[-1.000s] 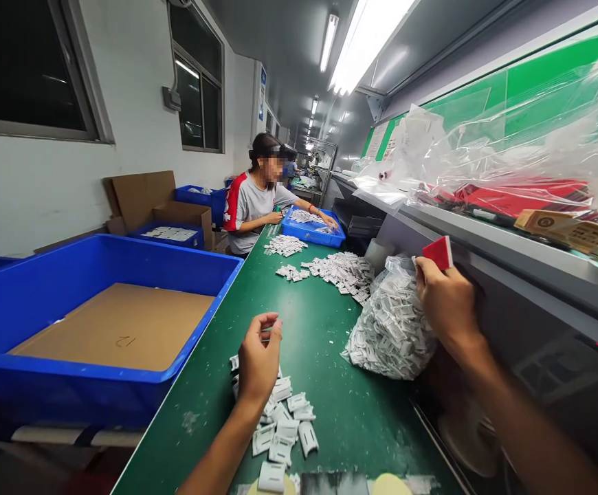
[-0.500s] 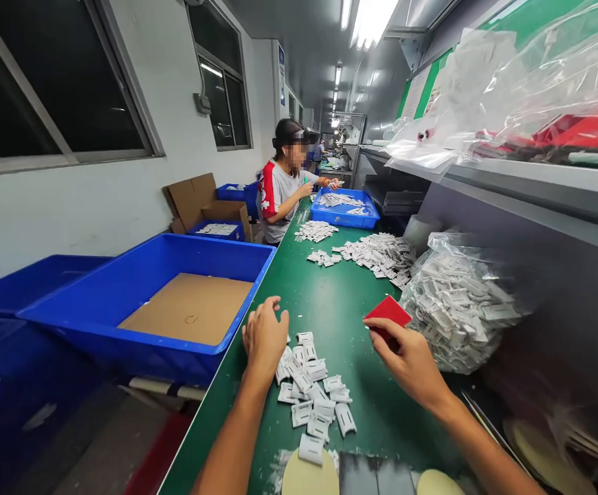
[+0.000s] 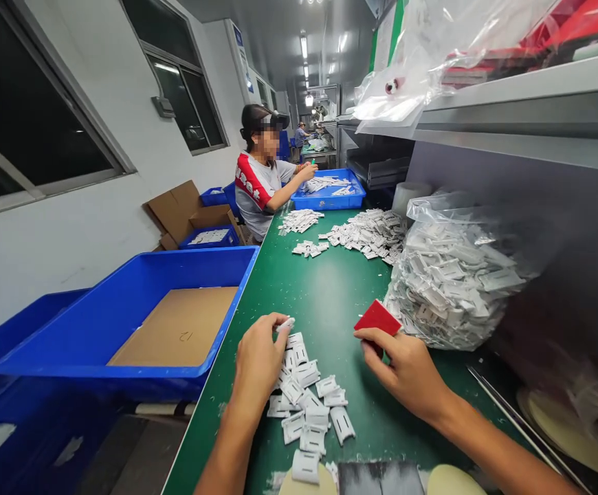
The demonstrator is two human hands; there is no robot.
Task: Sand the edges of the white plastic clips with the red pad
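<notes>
Between thumb and fingertips, my left hand (image 3: 258, 357) pinches a small white plastic part (image 3: 286, 324) at the far end of a loose pile of white slotted parts (image 3: 306, 392). My right hand (image 3: 407, 368) grips a thin, flat red piece (image 3: 379, 317) by its near edge, a little above the green worktop (image 3: 333, 302). What the red piece is made of I cannot make out. One white part (image 3: 305, 466) from the pile's near end rests on a pale yellow disc (image 3: 312, 485).
A clear bag of white parts (image 3: 448, 275) stands on the right. More white parts (image 3: 371, 232) lie heaped beyond. A large blue bin (image 3: 124, 371) with cardboard inside adjoins the left edge. A co-worker (image 3: 260, 172) works by a blue tray (image 3: 330, 201). A shelf (image 3: 526, 89) overhangs the right side.
My left hand has taken hold of a white part; earlier its fingers were apart above the pile. My right hand keeps the red piece. The camera view has tilted and shifted somewhat.
</notes>
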